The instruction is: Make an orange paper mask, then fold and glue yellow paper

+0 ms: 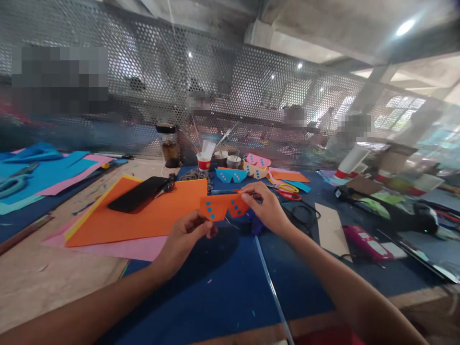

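Note:
Between my two hands is an orange paper mask (220, 206) dotted with small blue squares, shaped like a pair of glasses. My left hand (192, 230) pinches its left end from below. At the upper right corner, the fingers of my right hand (264, 203) close on the same mask. Just behind it stand a blue paper mask (231, 175), a peach one (256, 170) and a pink one (258, 160), each with square dots. Beneath my right hand, a dark blue object (255, 223) is partly hidden, and a clear glue stick (271, 282) runs from it toward me.
Orange sheets (143, 225) lie at left with a black phone (138, 193) on top. Paper cups (204, 162) and a dark-lidded jar (169, 146) stand by the perforated metal screen (233, 96). Scissors (289, 191), black cables (304, 215) and a magenta packet (366, 243) are at right.

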Demonstrator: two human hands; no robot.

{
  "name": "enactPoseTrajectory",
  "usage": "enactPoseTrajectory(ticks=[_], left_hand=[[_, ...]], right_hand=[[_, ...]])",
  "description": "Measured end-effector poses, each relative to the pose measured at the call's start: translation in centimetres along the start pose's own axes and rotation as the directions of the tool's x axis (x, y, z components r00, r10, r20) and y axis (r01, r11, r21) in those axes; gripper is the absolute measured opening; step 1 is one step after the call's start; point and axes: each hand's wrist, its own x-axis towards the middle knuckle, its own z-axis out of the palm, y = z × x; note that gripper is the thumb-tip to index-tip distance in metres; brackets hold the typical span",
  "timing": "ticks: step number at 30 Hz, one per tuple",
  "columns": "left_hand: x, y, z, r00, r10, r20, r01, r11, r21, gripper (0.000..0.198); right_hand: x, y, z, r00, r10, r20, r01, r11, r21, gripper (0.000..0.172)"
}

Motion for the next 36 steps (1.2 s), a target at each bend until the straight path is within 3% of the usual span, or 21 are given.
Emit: enactPoseTrajectory(ticks=[8,21,32,36], left_hand=[[0.2,-0.5,0.0,0.998,-0.053,-0.04,0.051,0.998,-0.029,0.017],[0.3,-0.5,0.2,0.999,-0.025,-0.036,0.024,0.999,-0.031,0.016],[0.8,-0.8,-0.1,0.981,-0.138,-0.138,0.106,0.971,-0.215,0.019],[0.9,-0.5,0.0,0.979,-0.13,-0.155,0.083,0.958,-0.276,0.017]], right_hand=[[-0.7,0.1,0.3,1.0,0.02,-0.013,-0.02,1.0,0.011,0.008],[-0.9,-1.0,0.1,0.999,-0.029,-0.04,0.027,0.997,-0.066,0.008],[-1.6,-0.3,1.5,0.999,-0.038,0.017,0.039,0.995,-0.087,0.009],[-1.5,-0.4,1.3,0.998,-0.057,0.008,0.058,0.993,-0.099,0.011]])
